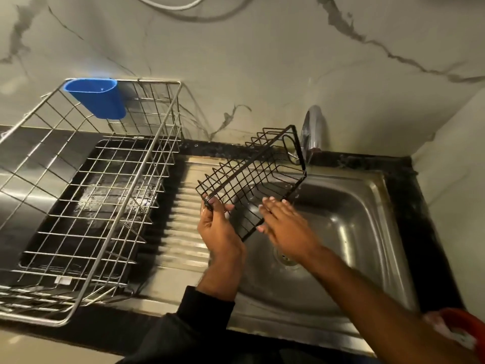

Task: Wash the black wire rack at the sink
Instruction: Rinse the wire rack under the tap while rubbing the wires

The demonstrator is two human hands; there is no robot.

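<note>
The black wire rack [252, 179] is tilted above the steel sink [367, 232], its far end up under the chrome tap [312, 130]. My left hand [217, 227] grips the rack's near left corner from below. My right hand [286, 224] lies with straight fingers against the rack's near right side, fingertips touching the wires. A thin stream of water falls from the tap past the rack's far corner.
A large steel wire dish drainer [91, 193] with a blue plastic cup [97, 97] hooked on its rim stands on a black tray at the left. The ribbed draining board [183, 227] lies between drainer and basin. A red object [462, 327] sits at the bottom right.
</note>
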